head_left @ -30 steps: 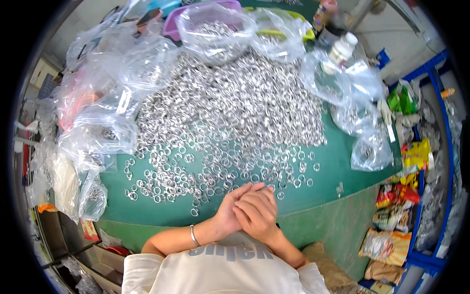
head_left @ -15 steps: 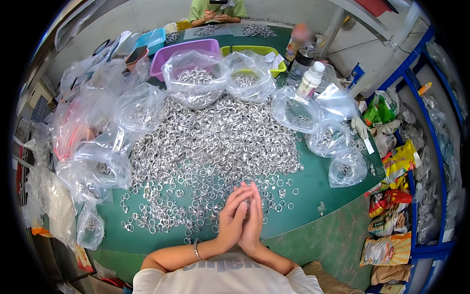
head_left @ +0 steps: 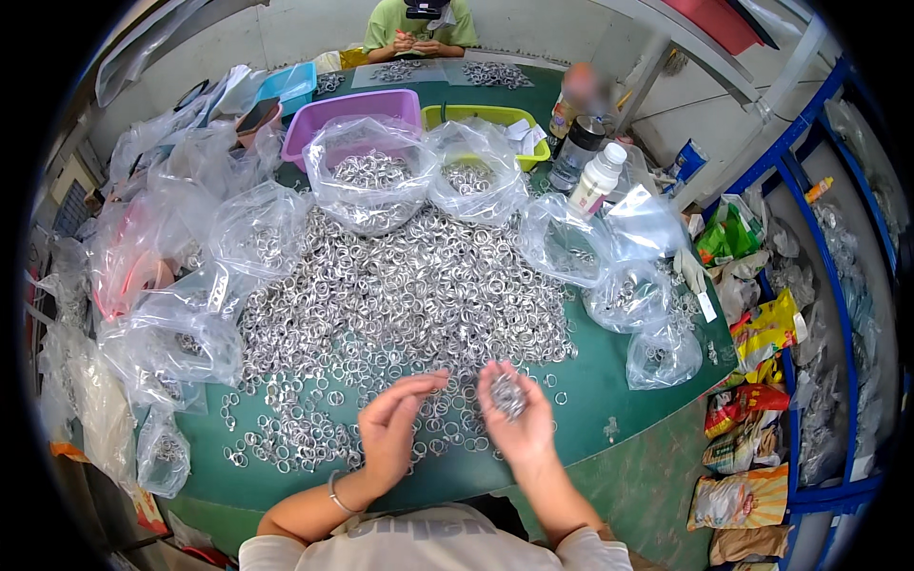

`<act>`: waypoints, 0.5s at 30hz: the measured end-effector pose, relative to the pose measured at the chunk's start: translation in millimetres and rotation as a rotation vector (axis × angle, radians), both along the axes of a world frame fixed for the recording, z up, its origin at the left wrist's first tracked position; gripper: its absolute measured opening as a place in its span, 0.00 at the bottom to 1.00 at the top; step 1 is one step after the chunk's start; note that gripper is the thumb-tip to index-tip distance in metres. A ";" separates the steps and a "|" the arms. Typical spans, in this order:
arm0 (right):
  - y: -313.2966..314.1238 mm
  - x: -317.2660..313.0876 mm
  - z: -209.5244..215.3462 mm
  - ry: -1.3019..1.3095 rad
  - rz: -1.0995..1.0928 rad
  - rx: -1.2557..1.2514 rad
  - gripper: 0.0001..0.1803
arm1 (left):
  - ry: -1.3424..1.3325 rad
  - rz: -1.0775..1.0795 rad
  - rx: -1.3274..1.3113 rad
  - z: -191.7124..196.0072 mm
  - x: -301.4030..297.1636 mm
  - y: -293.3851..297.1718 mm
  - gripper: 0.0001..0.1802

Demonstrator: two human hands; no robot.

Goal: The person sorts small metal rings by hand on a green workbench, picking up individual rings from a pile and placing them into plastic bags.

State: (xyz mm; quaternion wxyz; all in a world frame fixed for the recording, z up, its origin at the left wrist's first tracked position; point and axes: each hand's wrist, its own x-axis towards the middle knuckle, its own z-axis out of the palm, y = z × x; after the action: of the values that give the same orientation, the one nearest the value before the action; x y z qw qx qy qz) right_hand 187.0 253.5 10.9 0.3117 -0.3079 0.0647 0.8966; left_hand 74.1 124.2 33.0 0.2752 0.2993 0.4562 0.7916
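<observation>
My right hand point(head_left: 529, 440) is palm up, its fingers curled around a cluster of small silver metal rings point(head_left: 508, 396). To its left, my left hand point(head_left: 388, 433) hovers over the table edge of the spread with fingers stretched and thumb apart; I see nothing in it. A bracelet circles the left wrist. In front of both hands lies a large heap of silver rings point(head_left: 419, 285), thinning into scattered loose rings point(head_left: 309, 423) toward me on the green table point(head_left: 590, 409).
Clear plastic bags of rings point(head_left: 367, 200) ring the heap. Behind them stand a purple basin point(head_left: 400, 105), a green basin point(head_left: 457, 112) and a white bottle point(head_left: 600, 176). Another person point(head_left: 419, 29) works across the table. A blue shelf frame point(head_left: 795, 171) stands at right.
My hands were pressed together and have parted. The left moved left, while the right turned palm up to the right, showing a cluster of rings. The view has tilted slightly.
</observation>
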 end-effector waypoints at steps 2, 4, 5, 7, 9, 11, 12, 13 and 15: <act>32.6 -4.3 15.6 0.006 -0.046 0.008 0.14 | -0.147 0.034 -0.047 -3.7 -10.7 -7.5 0.13; 72.6 -8.0 19.8 0.081 -0.090 0.049 0.15 | -0.199 0.055 -0.102 -10.8 -19.9 -18.0 0.13; 93.9 -12.0 24.0 0.102 -0.112 0.080 0.16 | -0.194 0.076 -0.129 -11.7 -22.1 -21.3 0.12; 135.7 -27.1 28.5 0.111 -0.160 0.148 0.18 | -0.255 0.096 -0.123 -11.5 -24.8 -27.5 0.12; 174.7 -45.1 33.1 0.055 -0.214 0.197 0.19 | -0.299 0.114 -0.120 -10.9 -27.5 -29.9 0.12; 202.6 -53.5 29.8 -0.035 -0.235 0.273 0.21 | -0.326 0.124 -0.125 -9.6 -29.2 -30.2 0.11; 210.1 -59.2 26.2 -0.082 -0.222 0.342 0.23 | -0.337 0.133 -0.132 -10.2 -30.2 -30.9 0.11; 215.4 -60.2 23.1 -0.130 -0.211 0.413 0.25 | -0.347 0.140 -0.138 -10.8 -31.0 -31.1 0.11; 207.1 -58.7 17.9 -0.317 -0.186 0.427 0.30 | -0.356 0.154 -0.156 -10.9 -32.8 -34.6 0.11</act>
State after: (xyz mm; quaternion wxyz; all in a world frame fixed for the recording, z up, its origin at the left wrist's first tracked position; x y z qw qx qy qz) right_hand 128.4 460.6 28.8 0.4567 -0.3644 -0.1473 0.7981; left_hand 41.3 89.6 22.1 0.3124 0.0968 0.4816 0.8131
